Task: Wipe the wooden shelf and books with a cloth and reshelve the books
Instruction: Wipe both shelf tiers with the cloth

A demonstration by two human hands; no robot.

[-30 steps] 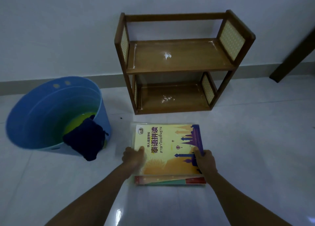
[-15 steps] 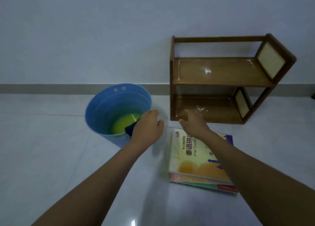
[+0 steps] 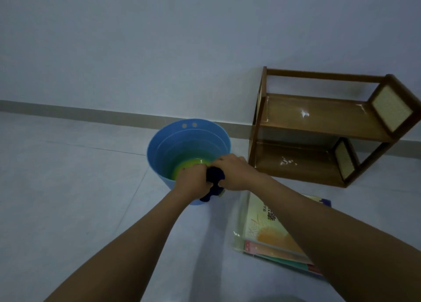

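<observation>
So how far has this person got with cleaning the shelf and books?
Early on. Done: the wooden shelf stands emptied, and the books lie stacked on the floor. In hand: the left hand and right hand both grip the dark cloth at the blue bucket rim. Left: white marks show on both shelf boards, so wiping and reshelving remain.

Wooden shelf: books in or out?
Out: both boards of the wooden shelf are bare; the books lie stacked on the floor.
</observation>
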